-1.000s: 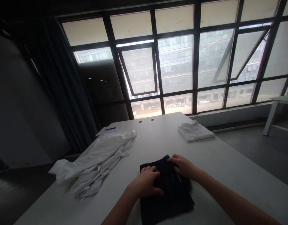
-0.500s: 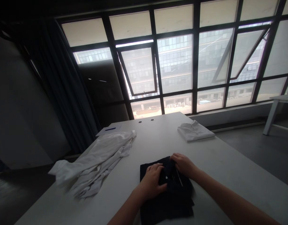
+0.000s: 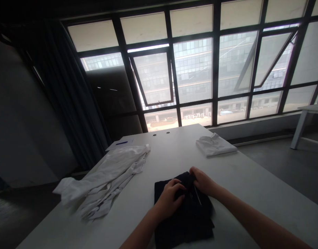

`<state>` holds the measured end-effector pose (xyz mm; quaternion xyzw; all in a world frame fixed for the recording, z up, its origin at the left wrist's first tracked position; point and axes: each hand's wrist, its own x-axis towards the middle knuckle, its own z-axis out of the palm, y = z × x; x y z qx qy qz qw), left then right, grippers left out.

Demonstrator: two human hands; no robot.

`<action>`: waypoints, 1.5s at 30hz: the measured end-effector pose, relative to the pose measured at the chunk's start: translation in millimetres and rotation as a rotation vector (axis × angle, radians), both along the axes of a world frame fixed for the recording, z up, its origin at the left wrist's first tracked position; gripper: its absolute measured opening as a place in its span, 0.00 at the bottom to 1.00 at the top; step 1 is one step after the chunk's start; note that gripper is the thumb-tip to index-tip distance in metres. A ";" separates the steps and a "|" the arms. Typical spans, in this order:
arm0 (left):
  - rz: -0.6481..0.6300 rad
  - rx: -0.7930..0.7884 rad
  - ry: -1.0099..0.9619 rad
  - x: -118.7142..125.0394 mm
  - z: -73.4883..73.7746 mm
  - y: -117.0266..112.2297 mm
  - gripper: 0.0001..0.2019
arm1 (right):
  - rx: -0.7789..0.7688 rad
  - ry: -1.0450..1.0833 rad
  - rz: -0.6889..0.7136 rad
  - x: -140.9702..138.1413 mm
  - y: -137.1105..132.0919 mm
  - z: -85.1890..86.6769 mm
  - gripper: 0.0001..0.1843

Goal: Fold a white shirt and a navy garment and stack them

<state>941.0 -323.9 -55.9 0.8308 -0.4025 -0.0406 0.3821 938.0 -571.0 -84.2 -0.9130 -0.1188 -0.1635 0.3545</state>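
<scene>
A dark folded shirt [image 3: 185, 221] lies on the white table close in front of me, a thin white strip showing near its collar. My right hand [image 3: 203, 181] grips the collar at the shirt's upper right edge, fingertips curled over the cloth. On the left part of the collar, my left hand [image 3: 171, 197] has its fingers bent in and thumb close to them, pinching the dark fabric. The cloth between the fingers is too dark to make out in detail.
Loose white garments [image 3: 114, 169] lie heaped along the table's left side. A folded white shirt [image 3: 216, 145] sits near the right edge. Paper with a blue pen [image 3: 122, 142] is at the far left. Another table [image 3: 301, 124] stands at right, beyond a gap.
My left hand's fingers have drawn together from lying flat and now pinch the collar. The shirt's white button is no longer visible. My right hand has shifted slightly at the collar.
</scene>
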 end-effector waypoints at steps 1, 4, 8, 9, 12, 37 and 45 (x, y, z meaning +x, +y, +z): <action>0.003 -0.037 0.024 0.4 0.4 -1.3 0.14 | 0.025 0.001 -0.016 0.7 1.2 -1.7 0.18; 0.015 -0.115 0.106 1.9 -0.7 -5.2 0.11 | 0.050 0.047 -0.014 0.9 3.7 -3.1 0.19; 0.066 -0.103 0.236 5.1 -6.4 -8.3 0.13 | 0.022 0.061 0.077 -2.8 0.7 5.5 0.25; 0.066 -0.100 0.257 6.0 -7.9 -8.7 0.13 | 0.013 0.057 0.101 -3.9 -0.9 8.3 0.26; 0.048 -0.134 0.297 8.5 -11.5 -9.3 0.11 | -0.056 0.085 0.139 -6.3 -4.7 14.3 0.24; 0.053 -0.146 0.271 8.4 -14.8 -7.3 0.10 | -0.439 0.397 0.303 -57.6 25.5 68.3 0.05; 0.004 -0.047 0.266 3.5 -5.4 -3.8 0.21 | -0.377 0.405 0.223 -48.9 12.7 69.2 0.11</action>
